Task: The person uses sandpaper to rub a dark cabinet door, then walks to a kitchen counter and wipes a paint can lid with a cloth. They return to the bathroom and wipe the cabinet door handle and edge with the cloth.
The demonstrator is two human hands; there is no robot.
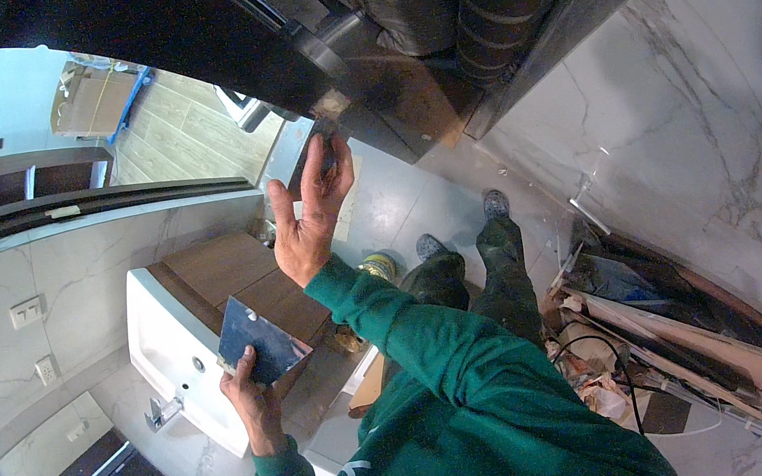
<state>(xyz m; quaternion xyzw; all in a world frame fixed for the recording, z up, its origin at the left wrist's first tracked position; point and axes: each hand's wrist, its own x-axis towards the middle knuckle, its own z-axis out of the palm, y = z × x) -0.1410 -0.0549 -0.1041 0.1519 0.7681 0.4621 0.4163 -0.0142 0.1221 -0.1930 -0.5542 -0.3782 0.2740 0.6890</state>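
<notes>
The person's left hand (249,393) is closed around the lower edge of a flat dark blue trowel blade (257,341), fingers wrapped under it and thumb along the near side, so the blade stands tilted above the corner of a white washbasin (166,351). The blade hangs over the seam between the basin and a brown wooden vanity top (235,273) that runs beside it. The right hand (311,211) is raised higher, palm turned toward the camera, fingers held fairly narrow and reaching up to the lower edge of a dark overhead structure (178,42); a small dark object (325,134) shows at its fingertips, but whether it is pinched or only touched cannot be told. Both forearms wear green sleeves (393,324). A chrome tap (160,412) sits at the near end of the basin. Pale marble-patterned tiles (676,119) cover the walls and floor. To the right, against the wall, lies a heap of boards, scraps and a black cable (667,334). The person's dark shoes (462,227) stand on the floor below.
</notes>
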